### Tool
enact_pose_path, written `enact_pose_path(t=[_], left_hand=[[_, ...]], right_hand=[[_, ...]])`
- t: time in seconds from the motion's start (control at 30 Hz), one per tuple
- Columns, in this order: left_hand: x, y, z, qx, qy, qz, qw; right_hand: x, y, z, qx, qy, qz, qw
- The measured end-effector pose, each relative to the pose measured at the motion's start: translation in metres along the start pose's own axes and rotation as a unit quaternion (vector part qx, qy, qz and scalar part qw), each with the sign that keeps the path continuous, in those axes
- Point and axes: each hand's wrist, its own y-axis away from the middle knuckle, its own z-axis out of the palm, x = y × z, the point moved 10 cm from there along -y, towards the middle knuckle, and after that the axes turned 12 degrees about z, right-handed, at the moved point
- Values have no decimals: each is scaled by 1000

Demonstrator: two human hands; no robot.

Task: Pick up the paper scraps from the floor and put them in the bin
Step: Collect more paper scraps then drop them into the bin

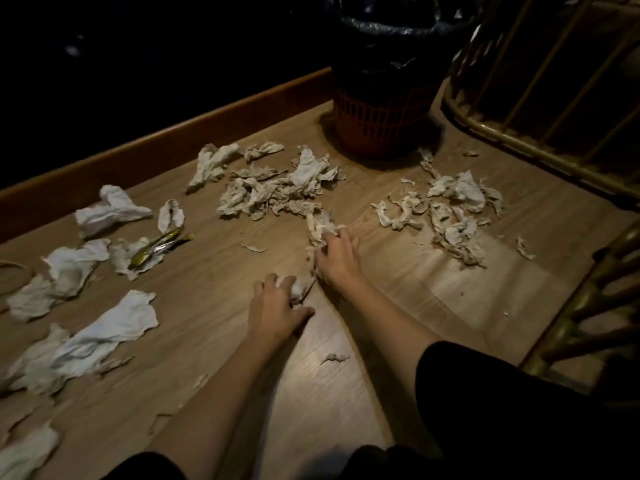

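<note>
Paper scraps [320, 228] | right hand [337, 252] clenched on a bunch | left hand [277, 304] clenched on another

Dim, warm light pools on the floor [398, 271] while the top-left corner falls black; edges are soft.

We are seeing a bare strip of floor [356, 202] running between the middle heap of scraps [277, 192] and the right heap [450, 216], straight up to the bin [381, 129]. A brass railing [540, 147] is crowding the bin's right side, a chair frame [581, 306] is closing the near right, and a skirting board [173, 147] is walling the far left.
</note>
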Motion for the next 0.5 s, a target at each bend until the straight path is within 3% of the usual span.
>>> enact_pose_path(t=[0.1, 0.27, 0.4, 0.5], left_hand=[[14, 6, 12, 21, 34, 23, 999], [18, 16, 8, 74, 108, 32, 991], [33, 39, 10, 71, 118, 65, 988], [64, 64, 35, 5, 95, 114, 989]], right_hand=[[-8, 7, 25, -42, 94, -58, 993], [-2, 43, 20, -22, 56, -173, 983], [16, 42, 1, -40, 18, -134, 990], [39, 40, -11, -35, -11, -68, 997]])
